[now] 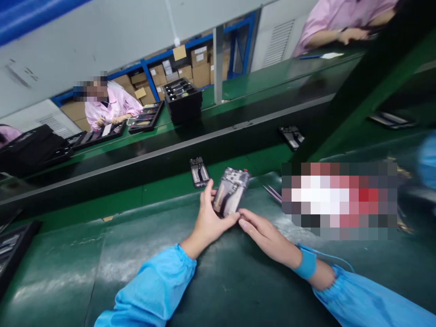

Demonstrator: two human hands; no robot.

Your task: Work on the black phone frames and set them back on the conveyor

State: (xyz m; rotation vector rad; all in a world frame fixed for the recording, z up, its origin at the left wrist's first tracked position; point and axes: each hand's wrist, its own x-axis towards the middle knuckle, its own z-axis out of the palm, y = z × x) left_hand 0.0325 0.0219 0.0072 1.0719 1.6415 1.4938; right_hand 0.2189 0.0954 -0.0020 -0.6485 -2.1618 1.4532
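Observation:
An opened phone body (231, 191) with bare inner parts is tilted up above the green mat. My left hand (213, 221) holds it by its left side and lower edge, the thumb along the bottom. At its lower right corner is my right hand (262, 231), fingers pressed together by the left thumb; what they pinch, if anything, is too small to make out. A second opened phone body (199, 172) lies behind my left fingertips on the green surface.
Tweezers (272, 194) lie to the right beside a blurred-out area. Another phone body (292, 137) rests farther back. A black tray (15, 254) stands at the left edge. Beyond the divider, people in pink work near stacked black trays (184, 102).

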